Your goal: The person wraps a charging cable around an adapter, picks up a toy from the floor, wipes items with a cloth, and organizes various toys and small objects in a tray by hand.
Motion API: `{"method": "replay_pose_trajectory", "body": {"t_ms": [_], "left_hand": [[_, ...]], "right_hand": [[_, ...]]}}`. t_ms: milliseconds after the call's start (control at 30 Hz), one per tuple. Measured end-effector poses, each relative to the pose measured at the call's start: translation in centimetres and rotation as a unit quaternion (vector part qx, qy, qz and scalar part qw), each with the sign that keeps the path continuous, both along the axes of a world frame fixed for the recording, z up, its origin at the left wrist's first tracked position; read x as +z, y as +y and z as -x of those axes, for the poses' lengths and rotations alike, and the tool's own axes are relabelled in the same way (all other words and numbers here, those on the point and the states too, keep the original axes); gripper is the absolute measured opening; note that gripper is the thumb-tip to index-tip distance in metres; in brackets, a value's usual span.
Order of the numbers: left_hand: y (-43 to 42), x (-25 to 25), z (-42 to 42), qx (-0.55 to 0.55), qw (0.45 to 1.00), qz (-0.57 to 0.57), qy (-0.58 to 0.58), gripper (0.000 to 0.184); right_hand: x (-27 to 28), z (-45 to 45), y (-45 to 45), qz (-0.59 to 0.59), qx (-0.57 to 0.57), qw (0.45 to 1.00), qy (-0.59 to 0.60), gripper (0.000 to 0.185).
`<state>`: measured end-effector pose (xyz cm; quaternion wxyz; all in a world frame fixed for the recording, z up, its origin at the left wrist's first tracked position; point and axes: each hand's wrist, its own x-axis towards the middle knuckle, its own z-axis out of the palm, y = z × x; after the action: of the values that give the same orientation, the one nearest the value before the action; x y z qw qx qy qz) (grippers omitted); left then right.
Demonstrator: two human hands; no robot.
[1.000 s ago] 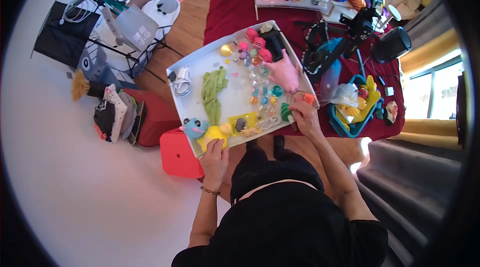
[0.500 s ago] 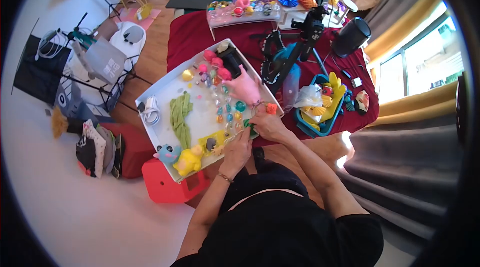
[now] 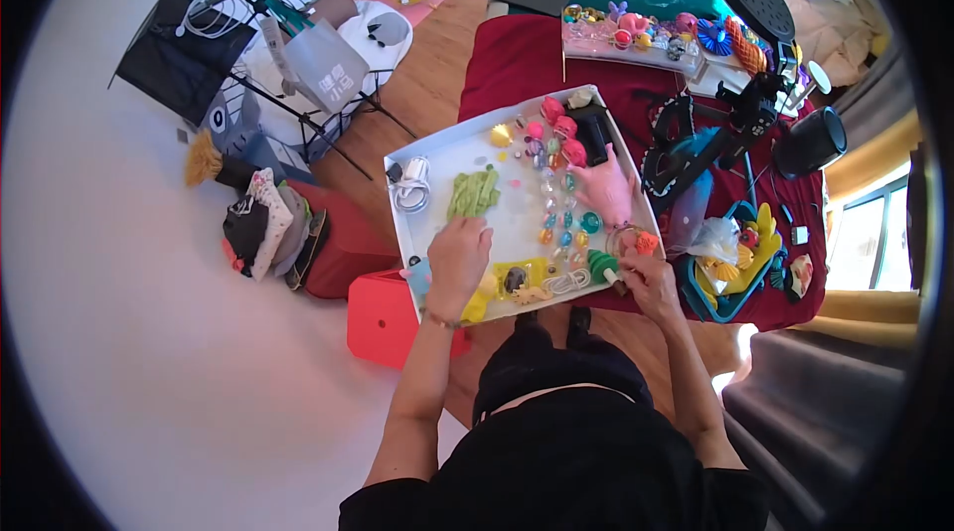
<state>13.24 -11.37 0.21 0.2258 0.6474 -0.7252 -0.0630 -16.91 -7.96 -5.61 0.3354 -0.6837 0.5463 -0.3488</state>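
Note:
A shallow white box (image 3: 409,233) holds many small items. My left hand (image 3: 462,255) is over its lower left part, just below a crumpled green cloth (image 3: 474,192); its fingers are bunched and what they hold, if anything, is hidden. That hand partly covers a yellow toy (image 3: 479,304) and a blue toy (image 3: 417,276). At the lower right corner, my right hand (image 3: 648,283) has its fingers closed beside a green toy with a white end (image 3: 602,266). Above it lie an orange textured piece (image 3: 646,242) and a pink toy (image 3: 608,190). Clear beads (image 3: 550,204) run down the middle.
Right of the box are a teal basket (image 3: 701,306) of yellow toys, a black stand (image 3: 740,129) and a black cylinder (image 3: 812,142) on the red cloth (image 3: 507,64). A red stool (image 3: 378,322) is below left; a shelf of trinkets (image 3: 626,52) is behind.
My left hand has moved from the green toy at the lower right to the box's left side, over the yellow toy. The view has shifted, and my right hand remains near the lower right corner.

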Motion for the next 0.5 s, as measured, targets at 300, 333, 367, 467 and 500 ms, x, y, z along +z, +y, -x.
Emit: {"method": "replay_pose_trajectory", "body": {"t_ms": [300, 333, 367, 467, 500], "left_hand": [[-8.1, -11.3, -1.3, 0.115, 0.980, -0.034, -0.160, 0.022], [-8.2, -11.1, -1.6, 0.117, 0.974, -0.089, -0.174, 0.019], [-8.2, -10.5, -1.5, 0.130, 0.971, -0.077, -0.184, 0.018], [-7.8, -8.0, -2.2, 0.075, 0.996, 0.019, -0.037, 0.017], [-7.6, -5.8, -1.8, 0.047, 0.996, 0.040, 0.065, 0.016]], "right_hand": [[1.8, -4.8, 0.4, 0.033, 0.096, 0.995, 0.003, 0.023], [1.1, -4.9, 0.7, 0.036, 0.086, 0.996, 0.002, 0.022], [0.7, -4.7, 1.1, 0.036, 0.069, 0.996, -0.040, 0.022], [2.3, -3.2, 1.9, -0.040, 0.037, 0.995, -0.085, 0.024], [2.2, -2.8, 2.3, -0.025, 0.023, 0.992, -0.120, 0.027]]}}
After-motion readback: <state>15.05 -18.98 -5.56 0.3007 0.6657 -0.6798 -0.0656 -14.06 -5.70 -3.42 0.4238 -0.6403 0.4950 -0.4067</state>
